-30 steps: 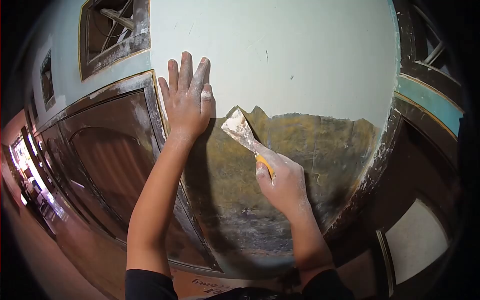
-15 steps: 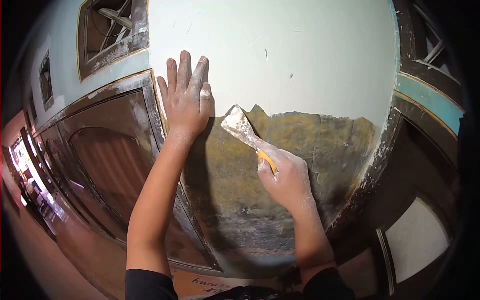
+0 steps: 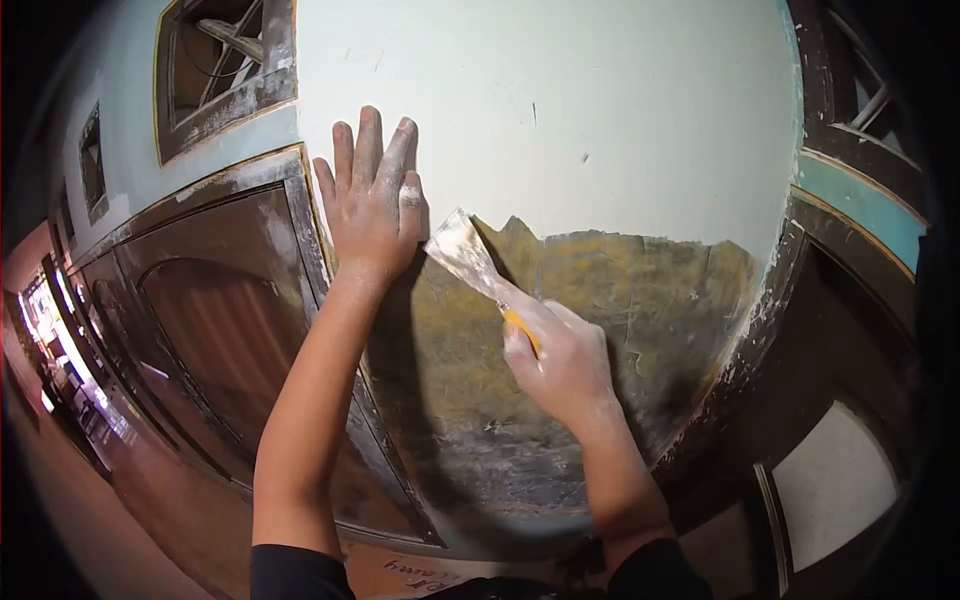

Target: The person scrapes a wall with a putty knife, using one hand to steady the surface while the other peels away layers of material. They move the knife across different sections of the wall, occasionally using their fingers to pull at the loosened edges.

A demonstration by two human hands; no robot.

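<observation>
My left hand (image 3: 372, 215) lies flat against the wall with its fingers spread, dusted with white powder. In my right hand (image 3: 562, 365) is a putty knife (image 3: 467, 255) with a yellow handle, its wide blade smeared white and pointing up and left. The blade's edge meets the border between the pale painted wall (image 3: 660, 110) and the bare, dark yellowish-grey patch (image 3: 590, 310) below. Only a small gap separates the blade from my left hand. My right fingers wrap the handle, the index finger stretched along toward the blade.
A worn brown door (image 3: 215, 300) in a scuffed frame stands to the left, with a vent opening (image 3: 215, 60) above it. On the right is another dark frame (image 3: 850, 290) and a pale panel (image 3: 835, 480). Several scratches mark the painted wall.
My right hand and the putty knife have shifted slightly left, bringing the blade closer to my left hand. My left hand stays on the wall.
</observation>
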